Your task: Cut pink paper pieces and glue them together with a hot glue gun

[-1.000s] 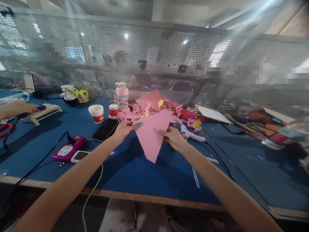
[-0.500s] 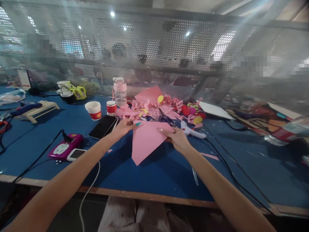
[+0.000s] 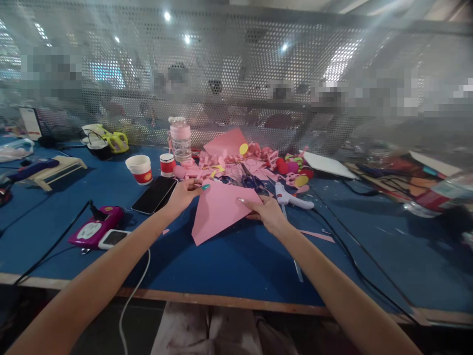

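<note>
A pink paper sheet (image 3: 218, 209) lies tilted over the blue table (image 3: 236, 256), one pointed corner toward me. My left hand (image 3: 185, 193) pinches its upper left corner, fingertips with teal nails on the edge. My right hand (image 3: 268, 213) grips the sheet's right corner, thumb on top. Just beyond the sheet lie scissors (image 3: 251, 178) and a white glue gun (image 3: 291, 198).
A heap of pink paper scraps and coloured pompoms (image 3: 254, 165) sits behind the sheet. To the left are a black phone (image 3: 154, 194), two paper cups (image 3: 142, 169), a clear bottle (image 3: 180, 139), a magenta device (image 3: 98, 228) with cables. A perforated metal screen (image 3: 236, 88) backs the table.
The pink sheet has swung down and left, from held up toward flatter on the table. Both hands kept their grip. Another person's hand at far left has gone from view.
</note>
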A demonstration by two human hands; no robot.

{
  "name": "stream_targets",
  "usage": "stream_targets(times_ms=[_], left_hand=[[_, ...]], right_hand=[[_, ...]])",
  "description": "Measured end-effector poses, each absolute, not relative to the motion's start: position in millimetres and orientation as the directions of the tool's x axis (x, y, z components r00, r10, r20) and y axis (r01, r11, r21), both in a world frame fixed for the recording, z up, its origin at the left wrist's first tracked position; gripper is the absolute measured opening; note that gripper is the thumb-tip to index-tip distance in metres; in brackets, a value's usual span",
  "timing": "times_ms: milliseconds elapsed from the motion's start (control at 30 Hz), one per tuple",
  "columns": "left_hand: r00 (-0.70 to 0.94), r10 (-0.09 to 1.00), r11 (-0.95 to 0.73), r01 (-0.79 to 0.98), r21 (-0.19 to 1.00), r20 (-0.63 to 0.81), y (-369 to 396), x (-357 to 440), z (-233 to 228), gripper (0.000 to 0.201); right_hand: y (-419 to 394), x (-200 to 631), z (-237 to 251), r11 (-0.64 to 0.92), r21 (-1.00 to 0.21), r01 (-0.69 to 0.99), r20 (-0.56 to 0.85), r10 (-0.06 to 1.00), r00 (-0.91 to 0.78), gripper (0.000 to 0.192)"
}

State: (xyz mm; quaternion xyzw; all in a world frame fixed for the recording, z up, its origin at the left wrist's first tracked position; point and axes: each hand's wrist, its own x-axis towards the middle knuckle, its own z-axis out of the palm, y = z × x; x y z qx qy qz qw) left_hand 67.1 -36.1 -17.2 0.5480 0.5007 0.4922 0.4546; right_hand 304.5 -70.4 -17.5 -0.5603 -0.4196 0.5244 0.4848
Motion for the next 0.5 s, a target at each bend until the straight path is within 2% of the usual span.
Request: stream_targets(times_ms=[200, 333, 500], left_hand=[[0.011, 0.996, -0.094, 0.093, 0.991, 0.093, -37.2, 67.4, -15.0, 0.031], [0.029, 0.996, -0.092, 0.087, 0.992, 0.090, -37.6, 67.1, -14.1, 0.037], [0.041, 0.996, -0.080, 0.086, 0.993, 0.076, -34.3, 64.3, -17.5, 0.041]], right_hand=[[-74.9, 302.5, -18.1, -0.162, -0.980, 0.117, -0.157, 0.986, 0.048, 0.038], [-76.6, 301.2, -17.4, -0.164, -0.976, 0.142, -0.165, 0.986, 0.010, 0.043], [-76.5, 300.3, -19.0, -0.129, -0.984, 0.123, -0.134, 0.990, -0.032, 0.038]])
